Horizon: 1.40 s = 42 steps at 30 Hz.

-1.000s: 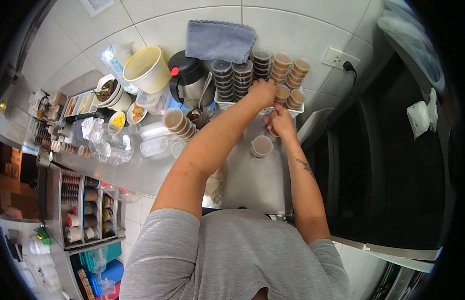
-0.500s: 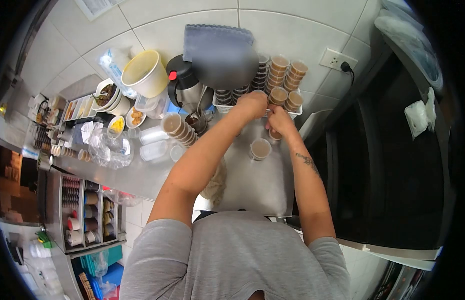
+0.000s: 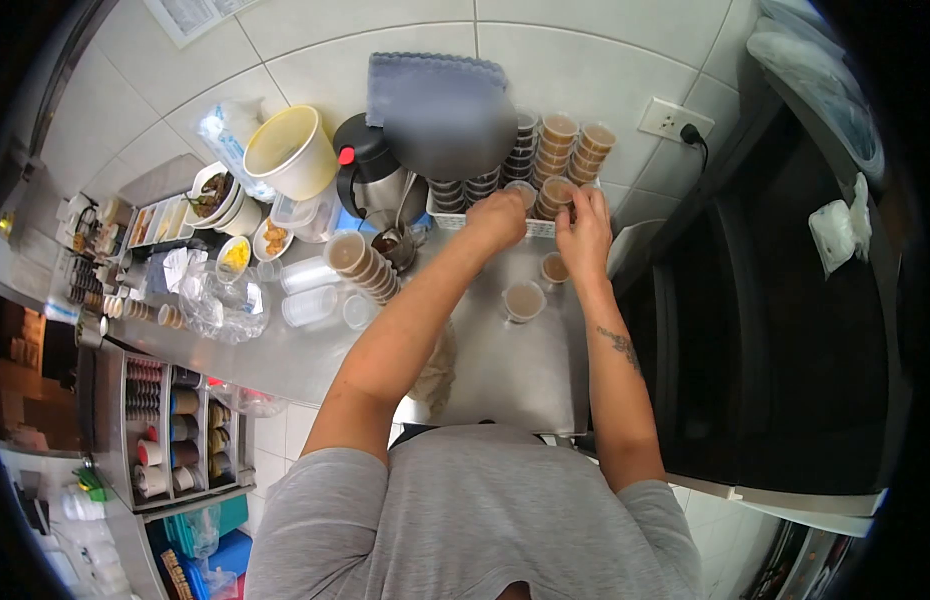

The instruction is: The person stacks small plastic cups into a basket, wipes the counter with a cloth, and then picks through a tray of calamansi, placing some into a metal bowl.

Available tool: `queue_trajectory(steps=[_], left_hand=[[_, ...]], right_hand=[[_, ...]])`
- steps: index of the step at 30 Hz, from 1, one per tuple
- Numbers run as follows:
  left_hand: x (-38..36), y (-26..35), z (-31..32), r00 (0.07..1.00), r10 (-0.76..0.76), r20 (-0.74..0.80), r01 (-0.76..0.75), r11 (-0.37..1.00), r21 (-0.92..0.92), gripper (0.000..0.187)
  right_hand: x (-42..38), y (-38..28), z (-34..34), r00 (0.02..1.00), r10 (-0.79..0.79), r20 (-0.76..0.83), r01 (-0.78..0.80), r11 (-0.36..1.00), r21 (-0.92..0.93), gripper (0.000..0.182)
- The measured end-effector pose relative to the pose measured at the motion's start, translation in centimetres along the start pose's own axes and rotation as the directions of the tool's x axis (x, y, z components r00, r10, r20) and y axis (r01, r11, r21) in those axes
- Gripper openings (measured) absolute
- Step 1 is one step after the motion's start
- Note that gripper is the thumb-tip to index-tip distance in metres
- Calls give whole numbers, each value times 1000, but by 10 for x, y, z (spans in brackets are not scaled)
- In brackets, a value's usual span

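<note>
My left hand is closed at the front of a white basket, its fingers curled against a small lidded plastic cup. Their exact grip is partly hidden. My right hand has its fingers bent round the right side of a stack of brown-filled lidded cups. Stacks of dark-filled cups stand in the basket's left part, and brown-filled stacks at its back right. Two brown-filled cups, a larger one and a smaller one, stand on the steel counter in front.
Leaning cup stacks stand left of my left forearm. Behind them are a steel jug, a yellowish tub and small food bowls. Clear containers and a plastic bag lie on the counter. A dark cabinet borders the right.
My right hand has moved up and away from the small cup on the counter to the basket's front right stack. My left hand has shifted slightly left and down.
</note>
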<state>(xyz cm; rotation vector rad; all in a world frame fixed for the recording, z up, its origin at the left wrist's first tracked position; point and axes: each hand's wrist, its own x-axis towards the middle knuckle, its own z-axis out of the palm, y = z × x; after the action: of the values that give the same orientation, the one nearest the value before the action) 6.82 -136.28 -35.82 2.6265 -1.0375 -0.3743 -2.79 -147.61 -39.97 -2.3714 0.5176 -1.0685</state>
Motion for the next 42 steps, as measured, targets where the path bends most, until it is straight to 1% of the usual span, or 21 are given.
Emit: queue_trajectory(steps=[1,2,4,5,8,11,13,17,20,23,25,26,28,29,30,31,33,34,36,39,42], left_hand=[[-6,1,1,995,46,-88,-43,999,32,36],[-9,2,2,980,94,-174,-83,994,68,36],[2,1,12,961,167,-219,-146,983,109,34],[10,-1,19,949,201,-242,-173,976,131,34],[30,-8,36,940,205,-274,-163,972,168,30],[34,-7,25,958,251,-136,-209,942,264,28],[34,-7,26,955,240,-172,-192,947,256,28],[24,-2,16,953,174,-246,-137,977,161,29],[18,2,10,919,267,-290,-243,963,117,29],[29,-4,16,927,303,-223,-271,949,161,21],[46,-12,16,937,327,-125,-306,938,164,23],[52,-14,17,938,338,-77,-323,932,164,25],[29,0,-12,945,276,-175,-271,961,52,25],[9,9,-32,946,239,-219,-247,969,-6,25],[-13,13,-53,948,246,-202,-261,964,-51,25],[-32,14,-64,941,242,-235,-266,961,-77,25],[-62,11,-76,926,230,-299,-279,951,-133,24],[-72,3,-75,922,226,-314,-277,953,-126,24],[-85,-14,-70,914,216,-343,-272,955,-122,23],[-95,-35,-54,940,158,-302,-197,975,-105,24],[-96,-48,-39,958,163,-237,-188,979,-85,25]], right_hand=[[3,-4,-1,988,-128,-89,117,986,-121,20],[4,-1,2,988,-148,-53,139,979,-149,19],[4,8,11,982,-188,20,188,962,-199,18],[4,11,14,981,-194,23,195,960,-202,18],[6,16,13,978,-205,44,210,956,-205,17],[7,19,9,973,-225,58,232,956,-177,16],[10,22,11,961,-273,37,275,951,-142,16],[12,23,11,964,-258,61,264,957,-122,15],[9,23,12,967,-248,56,253,961,-110,15],[12,24,13,966,-244,83,253,959,-130,19],[13,22,8,968,-219,124,236,961,-146,24],[13,18,6,966,-240,99,252,960,-126,25],[18,5,4,958,-283,42,286,955,-85,28],[20,2,5,942,-321,95,328,942,-71,29],[24,0,8,923,-356,147,367,929,-54,29],[26,-2,11,901,-387,197,401,916,-34,29],[29,-2,24,867,-390,310,431,900,-72,29],[32,-1,29,845,-392,364,451,888,-92,29],[32,-1,37,834,-389,392,471,871,-138,27],[30,-2,41,820,-371,436,484,856,-181,23],[30,1,42,809,-385,444,496,852,-166,20]])
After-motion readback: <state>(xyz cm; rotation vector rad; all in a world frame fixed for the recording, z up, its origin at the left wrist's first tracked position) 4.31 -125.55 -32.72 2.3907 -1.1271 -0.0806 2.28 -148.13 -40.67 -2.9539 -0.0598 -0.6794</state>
